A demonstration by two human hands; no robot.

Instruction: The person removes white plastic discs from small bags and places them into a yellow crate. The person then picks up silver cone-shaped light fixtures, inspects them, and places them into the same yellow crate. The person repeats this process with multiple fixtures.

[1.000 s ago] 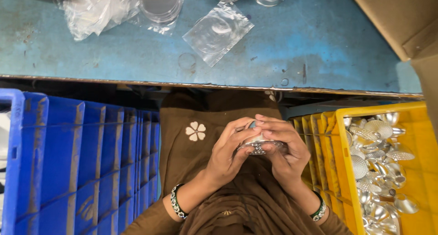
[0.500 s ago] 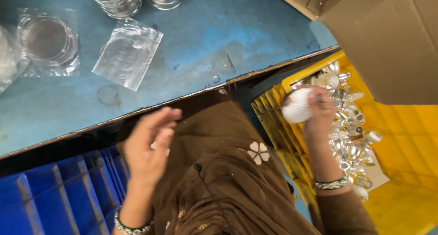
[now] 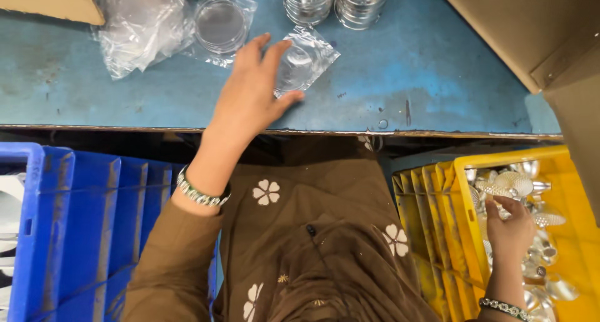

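Crinkly clear plastic pouch (image 3: 305, 59) under spread left hand (image 3: 253, 91); right hand (image 3: 509, 229) fingers shiny silver pieces (image 3: 522, 188).

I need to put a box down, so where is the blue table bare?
The blue table is bare at right, between the steel stacks and the cardboard box, and along the front-left edge. It is crowded at back left: plastic bags, and the left hand on a clear pouch.

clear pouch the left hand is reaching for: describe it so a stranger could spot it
On the blue table, below the two stacks of steel rings, a small clear pouch lies flat under the left hand fingertips. Unlike the crumpled bags further left, it lies smooth and square.
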